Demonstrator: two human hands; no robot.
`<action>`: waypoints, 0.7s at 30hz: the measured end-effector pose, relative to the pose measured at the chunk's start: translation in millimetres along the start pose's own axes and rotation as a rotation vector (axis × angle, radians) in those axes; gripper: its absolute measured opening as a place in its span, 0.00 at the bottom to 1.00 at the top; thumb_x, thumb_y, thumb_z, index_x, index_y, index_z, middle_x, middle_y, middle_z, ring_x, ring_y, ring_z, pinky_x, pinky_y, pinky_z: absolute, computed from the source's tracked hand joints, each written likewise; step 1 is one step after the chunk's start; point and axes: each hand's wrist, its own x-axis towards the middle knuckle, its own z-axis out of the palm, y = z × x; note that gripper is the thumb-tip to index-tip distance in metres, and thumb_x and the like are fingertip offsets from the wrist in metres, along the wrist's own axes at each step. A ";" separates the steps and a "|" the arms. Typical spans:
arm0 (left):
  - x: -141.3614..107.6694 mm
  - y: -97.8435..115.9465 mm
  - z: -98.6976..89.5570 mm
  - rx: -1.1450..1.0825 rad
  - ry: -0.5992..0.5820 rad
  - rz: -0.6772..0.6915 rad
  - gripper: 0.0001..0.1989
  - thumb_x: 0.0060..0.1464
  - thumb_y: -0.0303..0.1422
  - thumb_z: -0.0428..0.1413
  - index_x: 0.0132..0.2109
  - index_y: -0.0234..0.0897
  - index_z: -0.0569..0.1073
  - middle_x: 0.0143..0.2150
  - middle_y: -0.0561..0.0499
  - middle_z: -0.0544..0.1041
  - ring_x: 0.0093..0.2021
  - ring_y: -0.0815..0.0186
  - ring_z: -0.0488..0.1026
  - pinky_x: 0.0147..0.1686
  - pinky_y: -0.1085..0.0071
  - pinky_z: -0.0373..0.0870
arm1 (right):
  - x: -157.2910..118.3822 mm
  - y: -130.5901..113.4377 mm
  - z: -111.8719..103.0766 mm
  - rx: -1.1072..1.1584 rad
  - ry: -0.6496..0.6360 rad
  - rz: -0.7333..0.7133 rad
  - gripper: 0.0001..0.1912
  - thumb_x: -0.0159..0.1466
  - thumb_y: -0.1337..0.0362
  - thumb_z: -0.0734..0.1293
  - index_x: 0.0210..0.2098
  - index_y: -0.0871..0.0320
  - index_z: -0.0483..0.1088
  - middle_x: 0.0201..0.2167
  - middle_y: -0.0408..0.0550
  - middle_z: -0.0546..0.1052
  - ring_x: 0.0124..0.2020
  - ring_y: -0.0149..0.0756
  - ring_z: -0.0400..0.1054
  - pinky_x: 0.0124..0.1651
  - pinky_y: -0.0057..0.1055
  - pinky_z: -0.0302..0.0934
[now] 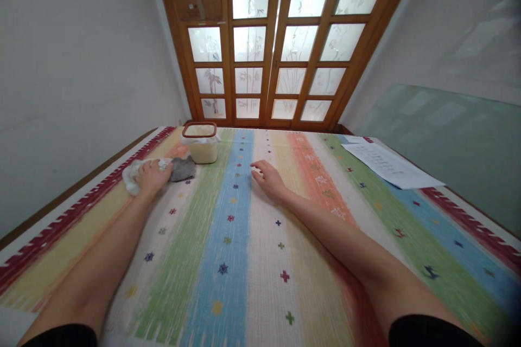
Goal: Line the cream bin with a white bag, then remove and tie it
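My left hand [153,178] is closed over a crumpled white thing [131,174], which looks like thin plastic, on the left of the table. Its fingers are bent and partly hidden. Right beside these fingers lies a folded grey cloth [184,168], close to a cream bin [203,152] with a brown rim and a white liner. My right hand [266,178] rests near the middle of the striped tablecloth [232,249]. Nothing is in it, and its fingers are loosely bent and apart.
Printed white paper sheets [388,165] lie at the right side of the table. A pale green glass-like panel [439,130] leans along the right wall. Wooden doors [271,43] with frosted panes stand beyond the table's far edge.
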 end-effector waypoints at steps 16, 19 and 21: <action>2.0 27.1 36.3 -0.042 -0.118 0.397 0.21 0.67 0.40 0.45 0.57 0.33 0.72 0.57 0.36 0.78 0.59 0.49 0.73 0.60 0.54 0.67 | 170.4 -72.8 86.9 -0.013 0.012 -0.035 0.21 0.72 0.58 0.66 0.62 0.54 0.71 0.72 0.59 0.59 0.71 0.50 0.58 0.71 0.50 0.57; -1.5 28.6 36.7 -0.046 -0.132 0.452 0.19 0.67 0.41 0.45 0.53 0.34 0.73 0.53 0.36 0.79 0.55 0.49 0.75 0.58 0.54 0.68 | 175.4 -72.0 82.4 -0.013 0.037 -0.034 0.11 0.71 0.60 0.67 0.50 0.55 0.76 0.68 0.57 0.64 0.67 0.49 0.63 0.69 0.49 0.60; -4.1 30.4 36.3 -0.050 -0.141 0.477 0.19 0.68 0.41 0.44 0.52 0.35 0.73 0.52 0.37 0.79 0.54 0.49 0.75 0.57 0.54 0.68 | 174.7 -70.5 77.4 -0.002 0.018 -0.017 0.09 0.69 0.60 0.68 0.47 0.56 0.76 0.68 0.58 0.64 0.67 0.50 0.63 0.67 0.49 0.62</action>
